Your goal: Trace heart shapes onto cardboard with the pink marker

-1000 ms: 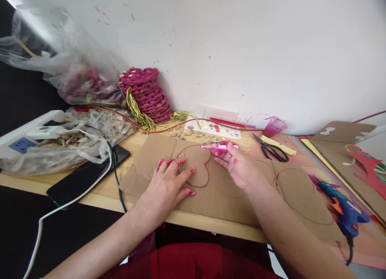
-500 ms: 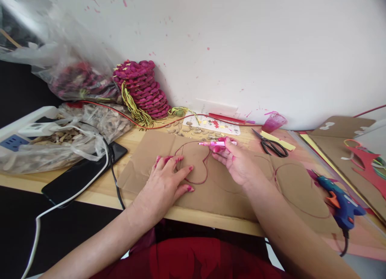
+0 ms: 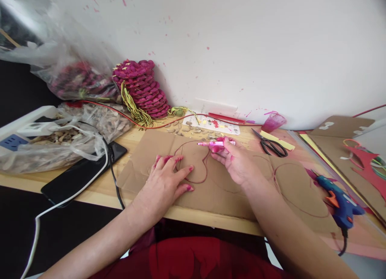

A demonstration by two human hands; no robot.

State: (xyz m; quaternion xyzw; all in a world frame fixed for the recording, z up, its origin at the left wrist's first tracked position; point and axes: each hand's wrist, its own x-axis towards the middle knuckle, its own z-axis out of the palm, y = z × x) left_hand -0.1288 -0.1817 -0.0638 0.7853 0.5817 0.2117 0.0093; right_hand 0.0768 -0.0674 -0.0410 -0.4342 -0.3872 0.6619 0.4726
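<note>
A flat piece of brown cardboard [image 3: 223, 204] lies along the table's front, marked with reddish curved outlines. Pressing on its left part is my left hand [image 3: 167, 178], fingers spread, with pink stains on the fingertips. Beside it, one heart-like outline [image 3: 197, 182] curves round to the right of my fingers. In my right hand [image 3: 235, 160], a pink and white marker pen [image 3: 215, 143] is pinched between thumb and fingers, its tip pointing left over the top of that outline. Whether the tip touches the cardboard I cannot tell.
Black scissors [image 3: 273, 144] lie behind the cardboard, near a pink-stained cup [image 3: 274, 121]. A blue glue gun [image 3: 340, 200] rests at the right. Leftward are a black phone [image 3: 90, 170], a power strip [image 3: 18, 130], plastic bags of shells [image 3: 72, 146] and a magenta beaded stack [image 3: 144, 90].
Almost nothing differs. My right hand and the marker pen have shifted very slightly left; my left hand stays on the cardboard.
</note>
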